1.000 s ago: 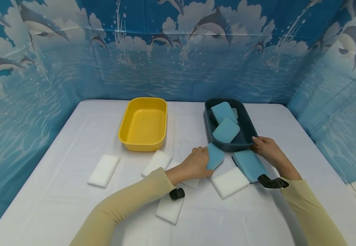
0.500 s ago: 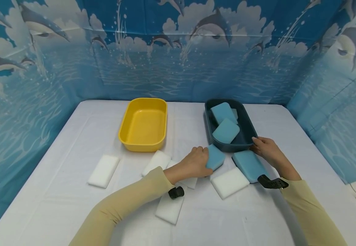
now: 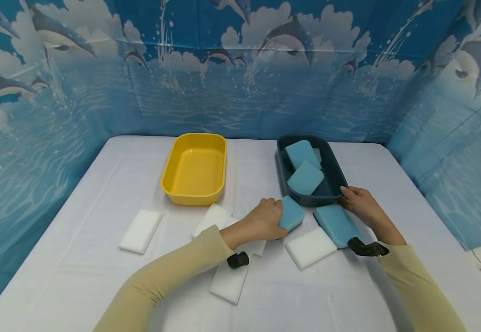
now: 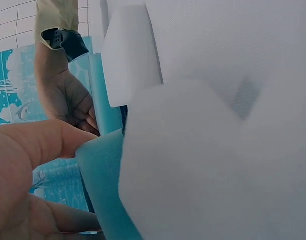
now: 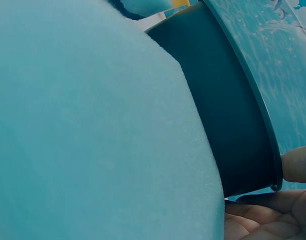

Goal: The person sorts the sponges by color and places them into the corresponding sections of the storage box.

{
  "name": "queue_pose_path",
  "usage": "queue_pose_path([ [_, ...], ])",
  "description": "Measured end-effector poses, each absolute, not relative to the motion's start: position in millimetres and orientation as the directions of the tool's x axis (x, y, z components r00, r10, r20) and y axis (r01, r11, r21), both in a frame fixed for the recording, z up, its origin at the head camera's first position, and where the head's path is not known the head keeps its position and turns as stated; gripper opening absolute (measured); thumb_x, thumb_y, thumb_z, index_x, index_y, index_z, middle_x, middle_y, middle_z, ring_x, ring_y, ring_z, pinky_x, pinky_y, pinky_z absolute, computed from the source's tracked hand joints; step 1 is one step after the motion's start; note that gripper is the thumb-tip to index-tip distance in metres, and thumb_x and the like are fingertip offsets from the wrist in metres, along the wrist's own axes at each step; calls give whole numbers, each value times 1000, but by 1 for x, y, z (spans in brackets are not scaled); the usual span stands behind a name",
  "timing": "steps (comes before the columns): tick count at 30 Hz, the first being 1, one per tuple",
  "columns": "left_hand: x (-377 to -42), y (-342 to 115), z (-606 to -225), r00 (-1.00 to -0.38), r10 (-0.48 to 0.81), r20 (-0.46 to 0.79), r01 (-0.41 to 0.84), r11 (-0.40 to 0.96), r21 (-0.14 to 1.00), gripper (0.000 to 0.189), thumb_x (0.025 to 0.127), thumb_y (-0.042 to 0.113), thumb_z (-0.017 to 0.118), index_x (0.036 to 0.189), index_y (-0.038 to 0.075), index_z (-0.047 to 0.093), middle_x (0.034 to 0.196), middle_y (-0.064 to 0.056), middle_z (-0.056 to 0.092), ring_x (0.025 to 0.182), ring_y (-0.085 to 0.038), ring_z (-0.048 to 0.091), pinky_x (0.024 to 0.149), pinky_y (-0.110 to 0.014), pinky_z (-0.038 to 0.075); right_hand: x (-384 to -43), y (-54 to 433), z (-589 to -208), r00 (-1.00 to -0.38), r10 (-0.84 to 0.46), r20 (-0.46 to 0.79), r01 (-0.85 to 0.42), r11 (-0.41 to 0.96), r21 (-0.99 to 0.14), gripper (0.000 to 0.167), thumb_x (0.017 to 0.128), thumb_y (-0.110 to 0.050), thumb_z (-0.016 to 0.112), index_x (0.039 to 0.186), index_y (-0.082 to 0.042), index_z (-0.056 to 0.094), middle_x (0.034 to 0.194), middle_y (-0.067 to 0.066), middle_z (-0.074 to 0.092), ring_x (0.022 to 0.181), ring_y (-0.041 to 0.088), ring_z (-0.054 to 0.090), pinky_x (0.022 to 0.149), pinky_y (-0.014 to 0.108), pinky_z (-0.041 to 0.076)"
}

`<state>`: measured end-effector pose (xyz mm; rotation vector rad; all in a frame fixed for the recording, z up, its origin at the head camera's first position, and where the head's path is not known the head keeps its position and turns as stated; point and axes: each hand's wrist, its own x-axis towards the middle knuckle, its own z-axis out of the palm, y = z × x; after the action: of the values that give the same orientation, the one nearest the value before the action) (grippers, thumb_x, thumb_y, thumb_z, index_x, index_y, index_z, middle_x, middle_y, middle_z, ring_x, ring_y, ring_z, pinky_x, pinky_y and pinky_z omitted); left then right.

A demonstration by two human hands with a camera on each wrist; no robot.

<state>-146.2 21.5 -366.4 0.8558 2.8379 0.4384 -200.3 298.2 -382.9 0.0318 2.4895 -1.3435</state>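
My left hand [image 3: 261,220] pinches a blue sponge [image 3: 293,213] at the near side of a dark teal tub [image 3: 312,200]. In the left wrist view, the thumb [image 4: 63,140] lies on the edge of this blue sponge [image 4: 103,170], with fingers on its other side. My right hand [image 3: 362,206] grips the tub's near right corner; in the right wrist view its thumb is outside the rim [image 5: 277,165] and the fingers are beneath. Another blue sponge [image 3: 337,225] lies under that wrist. Inside the tub are a blue sponge [image 3: 302,153] and a second one [image 3: 305,178] nearer me.
A yellow tub [image 3: 194,170] stands at the back left. White sponge blocks lie about the white table: one at left [image 3: 140,230], one at right [image 3: 311,247], one in front [image 3: 229,282], and others partly hidden by my left arm. A dolphin-print curtain [image 3: 240,101] hangs behind.
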Motion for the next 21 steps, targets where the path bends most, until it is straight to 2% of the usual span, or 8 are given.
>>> queue_pose_path([
  [21, -140, 19, -354, -831, 552, -68, 509, 803, 309, 49, 82, 30, 66, 116, -4, 54, 100, -10, 58, 86, -17, 47, 68, -23, 42, -200, 298, -383, -955, -128, -266, 152, 560, -814, 68, 103, -37, 19, 143, 17, 9, 150, 36, 15, 137, 46, 27, 107, 51, 31],
])
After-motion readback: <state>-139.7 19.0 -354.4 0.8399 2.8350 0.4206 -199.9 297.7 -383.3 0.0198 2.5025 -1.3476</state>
